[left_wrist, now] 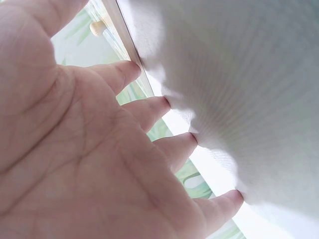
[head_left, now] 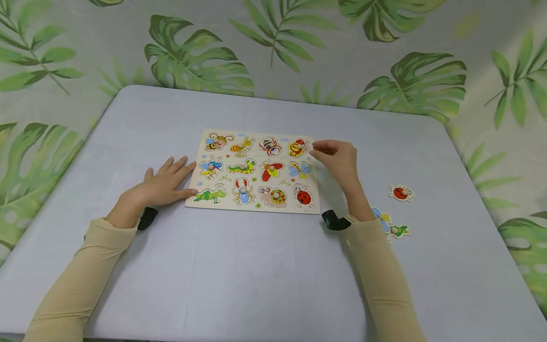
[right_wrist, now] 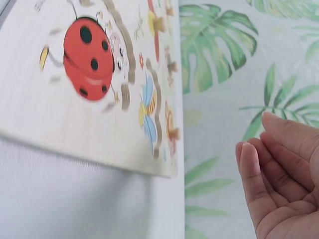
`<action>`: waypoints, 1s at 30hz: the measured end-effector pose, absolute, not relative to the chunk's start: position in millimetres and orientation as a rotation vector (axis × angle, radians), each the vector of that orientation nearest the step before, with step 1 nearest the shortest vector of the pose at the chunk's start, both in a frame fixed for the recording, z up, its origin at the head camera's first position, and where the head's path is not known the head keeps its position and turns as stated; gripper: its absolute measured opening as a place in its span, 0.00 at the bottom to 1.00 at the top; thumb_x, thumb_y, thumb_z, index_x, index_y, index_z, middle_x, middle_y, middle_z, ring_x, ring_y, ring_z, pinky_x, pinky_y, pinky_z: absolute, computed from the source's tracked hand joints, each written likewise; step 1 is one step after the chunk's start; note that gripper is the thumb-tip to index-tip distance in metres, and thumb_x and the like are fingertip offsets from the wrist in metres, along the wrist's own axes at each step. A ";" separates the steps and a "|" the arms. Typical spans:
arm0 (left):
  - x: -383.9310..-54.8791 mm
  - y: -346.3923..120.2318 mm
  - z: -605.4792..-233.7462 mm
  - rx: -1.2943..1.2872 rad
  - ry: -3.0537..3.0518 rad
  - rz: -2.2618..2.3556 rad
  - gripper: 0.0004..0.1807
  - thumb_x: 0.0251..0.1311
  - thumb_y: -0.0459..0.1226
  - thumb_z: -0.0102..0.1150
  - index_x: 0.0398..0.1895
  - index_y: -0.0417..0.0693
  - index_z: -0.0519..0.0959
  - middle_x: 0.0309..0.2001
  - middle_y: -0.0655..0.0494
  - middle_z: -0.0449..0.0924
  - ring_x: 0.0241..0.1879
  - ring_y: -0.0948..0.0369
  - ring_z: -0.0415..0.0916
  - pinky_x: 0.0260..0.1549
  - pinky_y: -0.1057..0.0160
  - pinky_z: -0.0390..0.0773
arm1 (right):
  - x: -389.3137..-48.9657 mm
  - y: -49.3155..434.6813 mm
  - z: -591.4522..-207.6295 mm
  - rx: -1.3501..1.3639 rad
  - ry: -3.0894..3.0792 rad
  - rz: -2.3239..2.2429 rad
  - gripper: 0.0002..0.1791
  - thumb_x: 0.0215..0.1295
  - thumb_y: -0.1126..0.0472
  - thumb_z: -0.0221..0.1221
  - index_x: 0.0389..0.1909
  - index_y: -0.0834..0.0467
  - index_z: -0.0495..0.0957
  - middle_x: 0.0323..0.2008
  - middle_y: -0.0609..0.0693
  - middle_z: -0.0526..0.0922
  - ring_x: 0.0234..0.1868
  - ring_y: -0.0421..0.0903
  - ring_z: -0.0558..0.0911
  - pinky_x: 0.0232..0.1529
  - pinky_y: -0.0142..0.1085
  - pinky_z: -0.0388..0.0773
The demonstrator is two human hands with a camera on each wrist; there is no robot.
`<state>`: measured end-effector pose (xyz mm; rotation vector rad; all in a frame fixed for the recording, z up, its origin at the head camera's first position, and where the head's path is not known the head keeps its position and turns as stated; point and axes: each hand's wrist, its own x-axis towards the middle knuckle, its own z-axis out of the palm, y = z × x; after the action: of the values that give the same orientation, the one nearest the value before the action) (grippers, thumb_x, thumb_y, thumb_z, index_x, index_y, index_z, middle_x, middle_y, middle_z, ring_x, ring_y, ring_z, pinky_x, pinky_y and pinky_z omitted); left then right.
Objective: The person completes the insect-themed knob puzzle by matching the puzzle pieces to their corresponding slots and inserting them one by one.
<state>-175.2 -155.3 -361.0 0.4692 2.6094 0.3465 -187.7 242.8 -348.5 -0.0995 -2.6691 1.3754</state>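
A wooden knob puzzle board [head_left: 260, 206] with insect pictures lies on the table. My left hand [head_left: 164, 184] rests spread along its left side, thumb and fingertips at the edge; in the left wrist view its fingers [left_wrist: 182, 147] extend toward the white cloth. Right beside the butterfly piece [head_left: 297, 148], at the upper right corner, hovers my right hand [head_left: 339, 159]. Its fingers are bent with a gap to the thumb, holding nothing. Knobbed pieces sit in most slots. The ladybug slot [right_wrist: 88, 59], dragonfly slot [right_wrist: 148, 109] and grasshopper slot [head_left: 209, 195] show printed pictures without knobs.
Right of the board lie a loose ladybug piece [head_left: 401, 193], a dragonfly piece [head_left: 381, 218] partly behind the right forearm, and a grasshopper piece [head_left: 398, 231] touching or overlapping it. A white cloth covers the table [head_left: 256, 275]; a leaf-patterned backdrop [head_left: 273, 57] surrounds it.
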 end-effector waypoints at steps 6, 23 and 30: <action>-175.7 -155.8 -362.1 0.472 2.617 0.340 0.44 0.63 0.59 0.46 0.75 0.52 0.42 0.76 0.41 0.35 0.73 0.36 0.28 0.58 0.22 0.34 | -182.9 259.5 -347.3 -0.170 -2.654 1.346 0.15 0.59 0.58 0.63 0.45 0.61 0.83 0.45 0.59 0.85 0.36 0.36 0.81 0.37 0.20 0.73; -175.3 -155.9 -363.8 0.459 2.604 0.348 0.46 0.62 0.61 0.46 0.75 0.53 0.41 0.76 0.41 0.34 0.73 0.36 0.27 0.58 0.23 0.33 | -173.4 295.2 -347.0 -0.276 -2.575 1.345 0.17 0.56 0.55 0.65 0.43 0.62 0.83 0.33 0.40 0.87 0.28 0.21 0.77 0.33 0.18 0.73; -176.4 -155.9 -363.8 0.466 2.611 0.344 0.45 0.62 0.61 0.46 0.75 0.53 0.41 0.76 0.42 0.34 0.73 0.37 0.27 0.58 0.23 0.33 | -163.7 309.7 -343.9 -0.324 -2.545 1.378 0.19 0.55 0.56 0.66 0.45 0.64 0.82 0.24 0.25 0.78 0.28 0.22 0.77 0.33 0.17 0.73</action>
<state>-176.4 -155.9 -363.8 0.4661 2.6115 0.3441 -163.7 309.7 -343.9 -0.3241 -2.5452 1.3784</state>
